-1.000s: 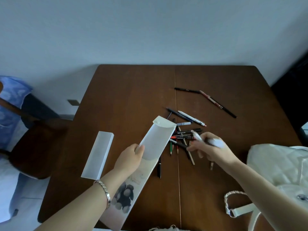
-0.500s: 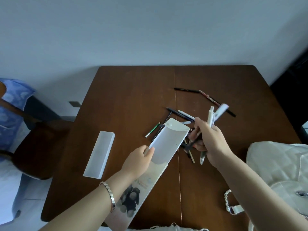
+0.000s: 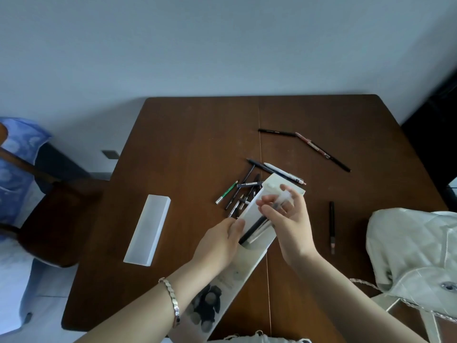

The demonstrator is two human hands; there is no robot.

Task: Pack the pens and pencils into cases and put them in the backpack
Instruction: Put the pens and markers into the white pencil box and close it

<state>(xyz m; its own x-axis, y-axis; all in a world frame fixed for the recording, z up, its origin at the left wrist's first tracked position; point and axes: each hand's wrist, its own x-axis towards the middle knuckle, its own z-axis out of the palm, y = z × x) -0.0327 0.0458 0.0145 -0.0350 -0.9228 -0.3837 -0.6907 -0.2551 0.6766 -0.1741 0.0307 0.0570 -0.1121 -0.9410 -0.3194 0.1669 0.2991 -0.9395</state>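
Brown wooden table (image 3: pixel 197 144), frosted case (image 3: pixel 148 231) at left, loose pens (image 3: pixel 237 194) mid-table, lone dark pencil (image 3: pixel 331 226), quilted backpack (image 3: pixel 415 256) right

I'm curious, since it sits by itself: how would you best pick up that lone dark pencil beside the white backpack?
Pinch the lone dark pencil at mid-shaft from straight above, across its two long sides. It lies flat on the table, bare wood on both sides, nothing touching it.
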